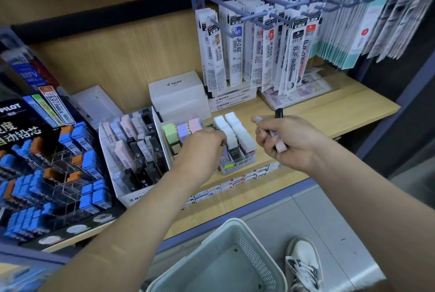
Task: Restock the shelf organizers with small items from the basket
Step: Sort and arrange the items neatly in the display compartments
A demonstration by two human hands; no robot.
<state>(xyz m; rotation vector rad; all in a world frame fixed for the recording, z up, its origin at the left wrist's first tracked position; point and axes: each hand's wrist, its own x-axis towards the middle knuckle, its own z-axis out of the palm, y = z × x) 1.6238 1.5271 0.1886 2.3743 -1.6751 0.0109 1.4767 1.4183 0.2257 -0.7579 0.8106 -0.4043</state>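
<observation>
The left hand [202, 148] reaches down among the pastel-capped lead cases [182, 129], knuckles up and fingers curled downward. Its fingertips are hidden behind the hand itself, so I cannot tell whether it has hold of anything. Just to its right stands a clear organizer tray [236, 167] packed with two rows of white-capped lead cases [235, 131].

The right hand [287, 141] hovers on the far side of that tray, above the wooden shelf [341, 108]. Its fingers are closed round a small bunch of cases: a pink case [280, 146] juts out below the palm and a black case [279, 112] pokes up behind the knuckles.

Just left of the left hand sits a white MONO display box [134, 150] holding pink, grey and black cases. Farther left is a tiered clear rack [47, 169] of blue- and orange-capped cases. Behind both hands, against the back panel, are a white PILOT box [179, 93] and flat MONO refill boxes [231, 101]. Hanging refill packs [259, 51] crowd the hooks above the right hand. Price labels [235, 181] line the shelf edge under the left wrist.

Below and between the forearms is the pale perforated basket [235, 221] on the floor, with a white sneaker [303, 265] just to its right.
</observation>
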